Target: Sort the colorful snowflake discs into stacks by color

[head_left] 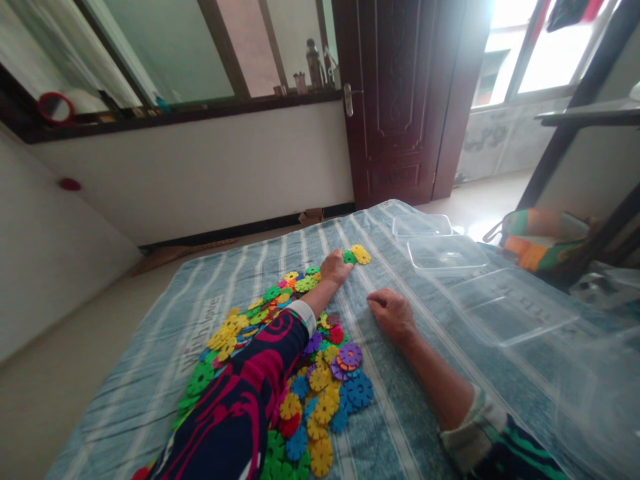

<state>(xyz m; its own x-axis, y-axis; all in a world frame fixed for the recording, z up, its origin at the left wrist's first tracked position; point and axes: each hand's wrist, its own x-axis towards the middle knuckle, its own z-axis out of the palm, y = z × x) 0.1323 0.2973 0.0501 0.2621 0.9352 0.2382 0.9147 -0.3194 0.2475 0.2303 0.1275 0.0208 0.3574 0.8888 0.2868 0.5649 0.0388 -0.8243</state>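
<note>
My left hand [336,267] reaches to the far end of a long pile of notched plastic discs, its fingers closed at the edge of a green notched disc [349,257]. Right beside that disc lies a small group of yellow notched discs [361,255]. My right hand [393,315] rests on the bedcover [380,373] with fingers curled and nothing visible in them. Blue discs [359,391], purple discs [349,356], yellow discs [321,456] and green discs [199,379] make up much of the pile. My left sleeve hides its middle.
Clear plastic boxes [447,255] and a wide clear tray or lid [513,308] stand along the right side of the bed. Beyond them is an orange and green bag [533,243]. A dark red door [400,100] and a low wall [240,167] border the far side.
</note>
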